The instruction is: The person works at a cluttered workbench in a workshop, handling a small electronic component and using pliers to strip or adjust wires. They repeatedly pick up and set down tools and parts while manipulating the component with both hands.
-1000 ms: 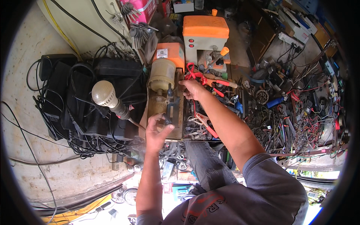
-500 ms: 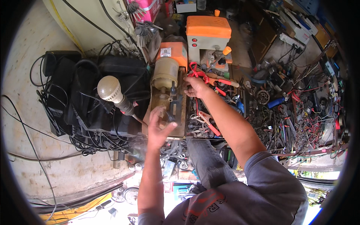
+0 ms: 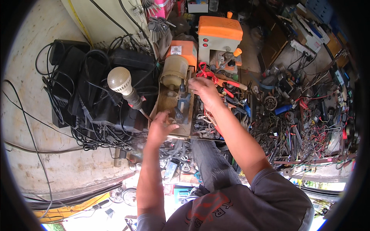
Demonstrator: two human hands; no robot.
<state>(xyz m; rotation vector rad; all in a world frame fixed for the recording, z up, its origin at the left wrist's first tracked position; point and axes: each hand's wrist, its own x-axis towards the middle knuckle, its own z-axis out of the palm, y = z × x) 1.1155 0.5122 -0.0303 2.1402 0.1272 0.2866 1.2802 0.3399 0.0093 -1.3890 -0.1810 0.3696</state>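
Note:
A bench machine with a cream cylindrical housing (image 3: 174, 71) and an orange cover (image 3: 184, 51) stands in front of me. Over the near left part of its tray is my left hand (image 3: 158, 129), open, the thumb held away from the fingers. A blue-grey metal carriage with dark levers (image 3: 183, 104) lies to the right of those fingertips. My right hand (image 3: 205, 91) is at the machine's right edge, its fingers bent together; whatever is between them is hidden. Red-handled clamps (image 3: 206, 72) lie just beyond that hand.
A second orange-and-grey machine (image 3: 219, 36) stands farther back. A bulb lamp (image 3: 120, 81) leans in from the left before black power-supply boxes (image 3: 81, 82) with tangled cables. Tools and wires (image 3: 300, 127) crowd the bench at right. Key blanks (image 3: 158, 27) hang at the back.
My left hand has drawn slightly left and nearer to me, showing more of the blue-grey carriage. The right hand stays near the machine's edge. The whole view has shifted a little.

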